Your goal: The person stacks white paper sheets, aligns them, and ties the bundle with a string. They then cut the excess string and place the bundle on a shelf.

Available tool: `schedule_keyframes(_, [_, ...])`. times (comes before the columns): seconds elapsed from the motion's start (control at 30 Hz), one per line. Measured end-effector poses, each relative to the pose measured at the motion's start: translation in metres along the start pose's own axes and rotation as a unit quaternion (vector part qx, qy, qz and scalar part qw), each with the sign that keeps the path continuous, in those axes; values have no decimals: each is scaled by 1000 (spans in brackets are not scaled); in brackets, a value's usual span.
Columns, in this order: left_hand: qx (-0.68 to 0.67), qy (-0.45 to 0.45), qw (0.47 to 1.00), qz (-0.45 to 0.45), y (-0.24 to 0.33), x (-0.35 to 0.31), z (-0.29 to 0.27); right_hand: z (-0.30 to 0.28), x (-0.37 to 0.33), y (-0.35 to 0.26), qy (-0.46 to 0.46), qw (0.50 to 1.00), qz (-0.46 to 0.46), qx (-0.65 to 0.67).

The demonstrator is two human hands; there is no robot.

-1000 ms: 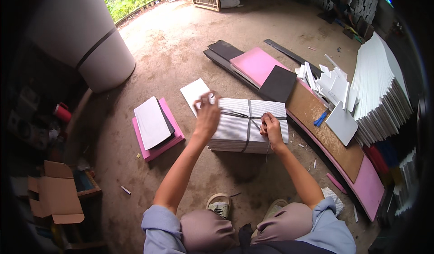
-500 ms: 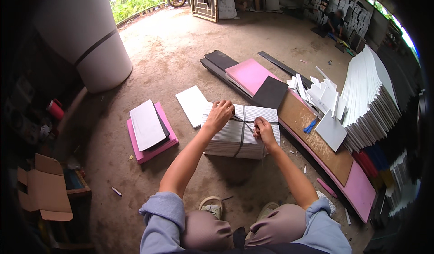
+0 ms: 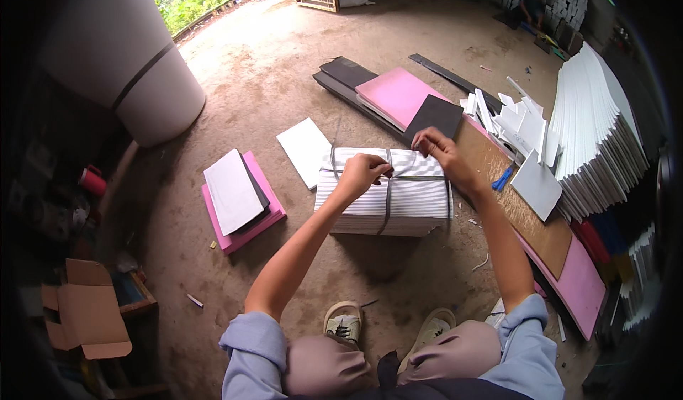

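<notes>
A stack of white ribbed sheets sits on the floor in front of my feet, bound both ways by a dark strap. The strap crosses itself on top of the stack. My left hand is closed at that crossing, its fingertips pinching the strap. Above the far right part of the stack, my right hand is raised with bent, closed fingers. A thin strap end seems to run from the crossing up to it. Another loose strap end stands up at the stack's far left corner.
Pink and white sheets lie at left, one white sheet behind the stack. At right are a long board, blue cutter, white offcuts and tall white sheets. A cardboard box stands lower left. A person crouches far back.
My right hand has moved away from the crossing, up and to the right. My left hand has come in closer to the crossing. The whole view has shifted slightly.
</notes>
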State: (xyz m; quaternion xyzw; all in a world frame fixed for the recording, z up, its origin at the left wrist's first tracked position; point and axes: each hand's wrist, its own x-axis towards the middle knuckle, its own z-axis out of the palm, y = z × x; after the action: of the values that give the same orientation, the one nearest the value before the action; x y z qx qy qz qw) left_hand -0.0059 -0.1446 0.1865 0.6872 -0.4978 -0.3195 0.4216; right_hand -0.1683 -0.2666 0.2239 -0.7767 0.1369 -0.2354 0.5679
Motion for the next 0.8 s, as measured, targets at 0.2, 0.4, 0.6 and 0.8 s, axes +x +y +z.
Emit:
schedule_keyframes(0.2, [-18, 90, 996, -14, -7, -7, 28, -19, 47, -22, -61, 935, -125, -327])
schedule_keyframes(0.4, [0, 162, 987, 7, -14, -11, 37, 6, 74, 4, 213, 624, -294, -692])
schedule_keyframes(0.6, [-161, 76, 979, -103, -11, -10, 14, 52, 0, 38, 115, 894, -145, -409])
schedule_keyframes(0.8, [6, -64, 989, -134, -18, 0, -14, 53, -8, 54, 73, 901, -167, -394])
